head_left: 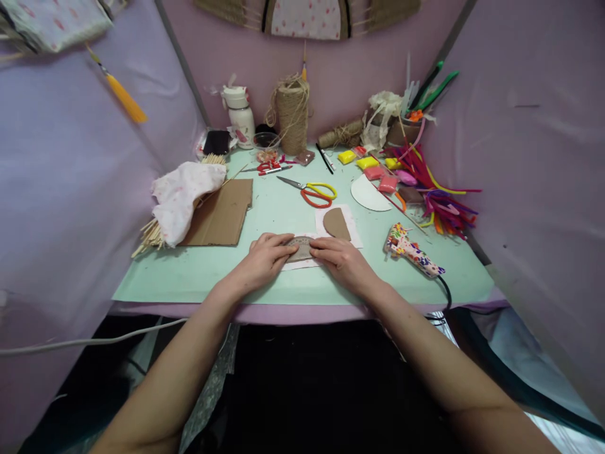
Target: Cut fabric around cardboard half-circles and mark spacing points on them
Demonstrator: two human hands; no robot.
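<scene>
Both my hands rest on the pale green table (198,271) near its front edge. My left hand (265,257) and my right hand (341,258) press their fingertips together onto a small brown cardboard piece wrapped in patterned fabric (301,247), which lies on a white fabric sheet (302,263). Fingers of both hands are bent and pinched onto the piece. Just behind my right hand lies a brown cardboard half-round (336,224) on another white fabric square (353,232).
A patterned glue gun (412,251) lies right of my hands, its cord over the edge. Scissors (312,190), a white half-round (367,194), clay blocks (373,169), pipe cleaners (439,202), twine spool (292,113), bottle (241,116), cardboard sheet (220,214), floral cloth (182,195) over sticks.
</scene>
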